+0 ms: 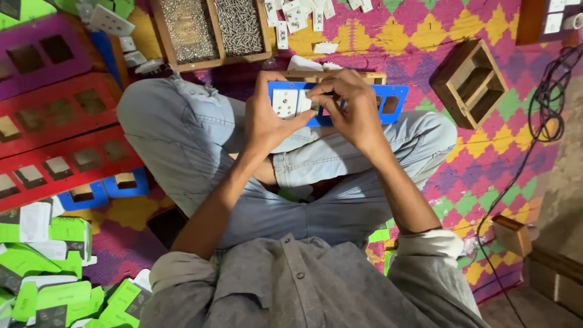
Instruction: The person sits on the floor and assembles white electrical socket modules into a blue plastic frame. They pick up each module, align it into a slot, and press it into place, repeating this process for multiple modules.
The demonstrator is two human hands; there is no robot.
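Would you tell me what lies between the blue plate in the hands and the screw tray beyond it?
In the head view, a wooden strip and white paper lie between the blue plate and the screw tray.

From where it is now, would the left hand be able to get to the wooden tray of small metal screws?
Probably yes. The left hand grips the blue plastic plate, but the wooden tray of screws lies just ahead of the knee, nothing between; it must let go first.

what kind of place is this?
Likely a small floor-level workshop assembling electrical switchboards: both hands hold a blue plastic plate with a white socket, beside a wooden tray of metal screws and stacked red plastic plates.
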